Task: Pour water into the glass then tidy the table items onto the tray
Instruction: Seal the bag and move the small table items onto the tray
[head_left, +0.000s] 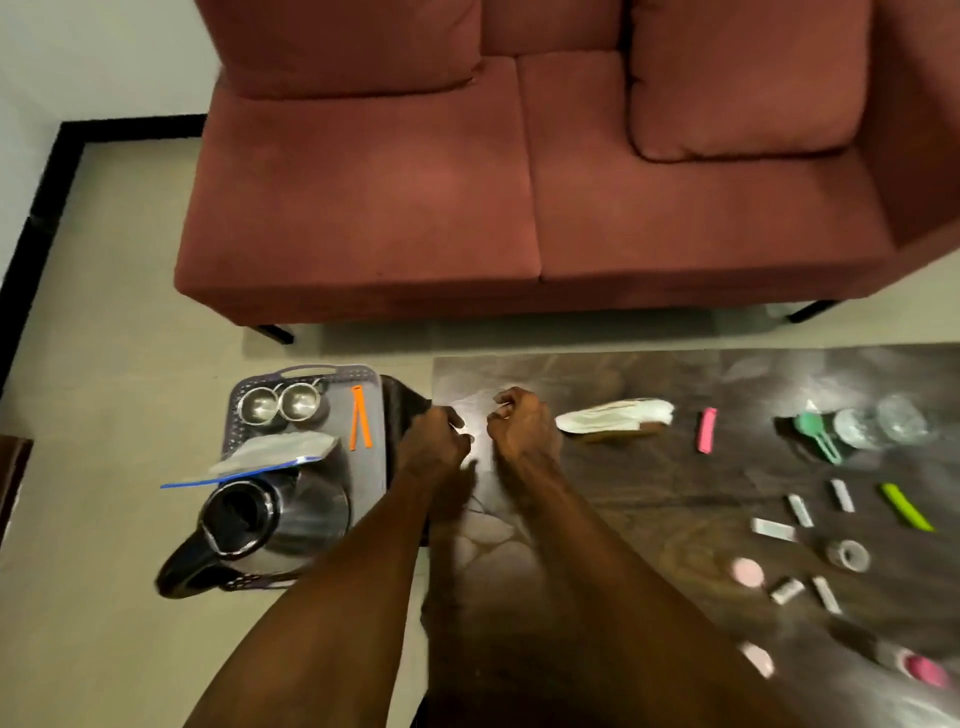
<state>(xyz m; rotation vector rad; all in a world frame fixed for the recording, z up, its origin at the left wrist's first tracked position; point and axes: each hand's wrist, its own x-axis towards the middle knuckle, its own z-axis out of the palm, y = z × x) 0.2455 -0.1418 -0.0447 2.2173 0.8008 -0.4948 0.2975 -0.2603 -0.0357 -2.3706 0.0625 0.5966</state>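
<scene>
While both hands curl over the dark table (649, 478), the left hand (434, 441) and right hand (519, 423) seem to pinch something clear; the tray (371, 467) sits just left of them.

I couldn't tell what either curled hand held; the pink object (923, 670) at the table's (623, 379) near-right corner was blurred.

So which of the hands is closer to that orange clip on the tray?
Left. The left hand sits just right of the orange clip, at the edge of the tray. The right hand is farther right, over the table.
</scene>
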